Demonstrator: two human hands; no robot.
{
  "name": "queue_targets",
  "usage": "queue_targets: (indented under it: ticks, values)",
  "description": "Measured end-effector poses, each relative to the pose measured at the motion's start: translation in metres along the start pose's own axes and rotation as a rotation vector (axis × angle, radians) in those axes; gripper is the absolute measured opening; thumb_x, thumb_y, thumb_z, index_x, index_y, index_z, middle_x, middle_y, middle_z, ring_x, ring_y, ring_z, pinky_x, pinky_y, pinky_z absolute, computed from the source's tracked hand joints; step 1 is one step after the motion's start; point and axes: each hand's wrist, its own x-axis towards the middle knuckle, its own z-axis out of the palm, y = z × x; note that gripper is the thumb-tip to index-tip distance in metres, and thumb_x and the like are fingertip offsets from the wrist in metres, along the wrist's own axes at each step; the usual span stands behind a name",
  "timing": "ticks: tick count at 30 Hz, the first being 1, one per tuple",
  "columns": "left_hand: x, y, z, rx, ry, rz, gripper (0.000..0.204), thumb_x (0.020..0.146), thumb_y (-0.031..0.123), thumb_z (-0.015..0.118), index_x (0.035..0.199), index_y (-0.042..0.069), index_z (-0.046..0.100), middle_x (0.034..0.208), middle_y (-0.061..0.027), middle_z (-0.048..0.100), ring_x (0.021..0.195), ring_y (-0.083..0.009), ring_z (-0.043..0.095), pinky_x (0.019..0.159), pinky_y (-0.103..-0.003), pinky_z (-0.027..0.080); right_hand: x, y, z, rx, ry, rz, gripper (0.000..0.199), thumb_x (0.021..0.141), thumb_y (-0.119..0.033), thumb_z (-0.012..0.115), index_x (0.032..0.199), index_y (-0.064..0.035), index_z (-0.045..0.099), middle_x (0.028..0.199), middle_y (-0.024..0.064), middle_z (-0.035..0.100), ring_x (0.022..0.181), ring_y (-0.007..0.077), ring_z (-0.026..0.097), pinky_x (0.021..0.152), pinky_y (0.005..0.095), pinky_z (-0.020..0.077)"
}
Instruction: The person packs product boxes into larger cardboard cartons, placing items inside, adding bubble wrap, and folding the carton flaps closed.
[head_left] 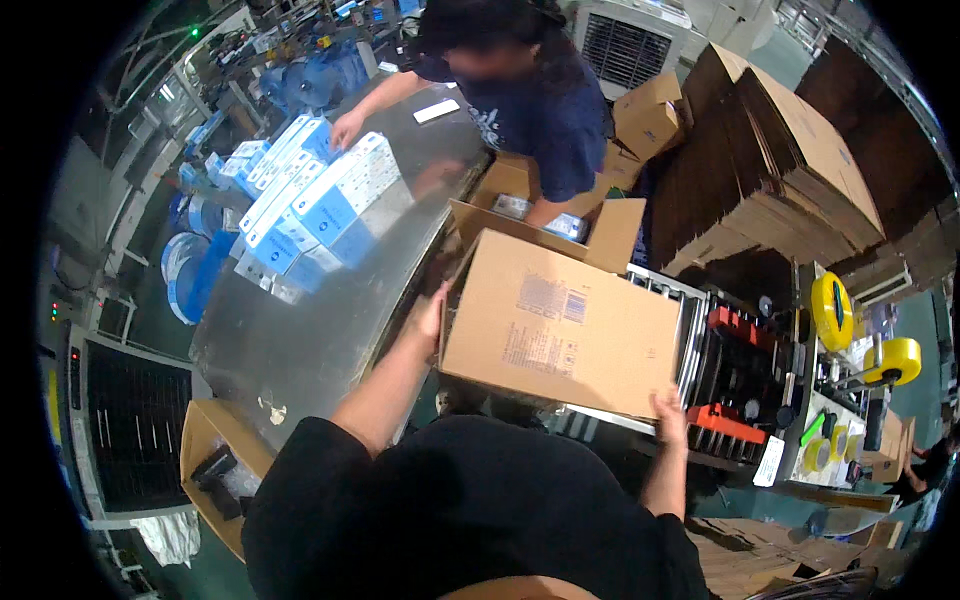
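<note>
While you've got the brown carton (pixel 610 340) btwn both hands, its long axis runs L to R, angled slightly toward you at the R end, w/ the roller conveyor (pixel 693 312) just past that end. Your L hand (pixel 430 318) grips the L end, part-curled; your R hand (pixel 671 418) cups the near R corner, fingers bent round it. Neither's nearer. Can't tell if the underside rests on rollers. Carton's plain cardboard, squared-up, dark print on its upper face.
</note>
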Motion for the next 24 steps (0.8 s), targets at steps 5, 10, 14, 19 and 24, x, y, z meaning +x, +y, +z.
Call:
queue_targets:
  ticks: [5,10,14,19,24]
  values:
    - [0.000,-0.006,0.005,0.082,0.097,-0.100,0.089,0.089,0.070,0.043,0.150,0.008,0.027,0.154,-0.0162,0.028,0.140,-0.0294,0.030,0.116,-0.042,0.019,-0.004,-0.094,0.106,-0.676,-0.090,-0.348,0.060,0.080,-0.016,0.073,0.131,-0.0022,0.044,0.118,0.0074,0.059,0.108,0.0241,0.059,0.090,0.0380,0.0490]
    - [-0.026,0.063,-0.013,0.451,0.071,-0.013,0.089,0.088,0.074,0.041,0.153,0.018,0.022,0.152,-0.0167,0.032,0.139,-0.0353,0.031,0.111,-0.052,0.022,0.011,-0.085,0.253,-1.458,-0.857,-0.476,0.027,0.077,-0.012,0.066,0.104,-0.0098,0.066,0.094,0.0136,0.068,0.089,0.0337,0.065,0.077,0.0428,0.0518]
    - [-0.037,0.089,-0.011,1.281,0.406,0.189,0.081,0.088,0.045,0.064,0.146,0.003,0.026,0.137,-0.0230,0.048,0.125,-0.0393,0.048,0.102,-0.044,0.041,0.007,0.007,0.291,-1.719,-0.717,-0.493,0.023,0.085,-0.019,0.053,0.102,-0.0161,0.067,0.089,0.0098,0.066,0.088,0.0313,0.065,0.073,0.0445,0.0519]
    - [0.009,0.065,-0.125,1.206,0.435,0.200,0.059,0.085,0.033,0.066,0.129,0.000,0.044,0.114,-0.0264,0.061,0.106,-0.0424,0.059,0.090,-0.049,0.047,-0.058,0.044,0.314,-1.719,-0.644,-0.381,0.041,0.088,-0.033,0.053,0.126,-0.0185,0.059,0.118,0.0066,0.062,0.106,0.0301,0.057,0.093,0.0493,0.0421]
    - [0.008,0.084,-0.153,1.236,0.388,0.183,0.060,0.083,0.045,0.067,0.124,0.002,0.055,0.109,-0.0227,0.065,0.100,-0.0384,0.062,0.085,-0.047,0.049,-0.056,0.035,0.327,-1.543,-0.647,-0.275,0.045,0.090,-0.033,0.053,0.132,-0.0170,0.056,0.125,0.0123,0.059,0.116,0.0341,0.053,0.102,0.0488,0.0368]
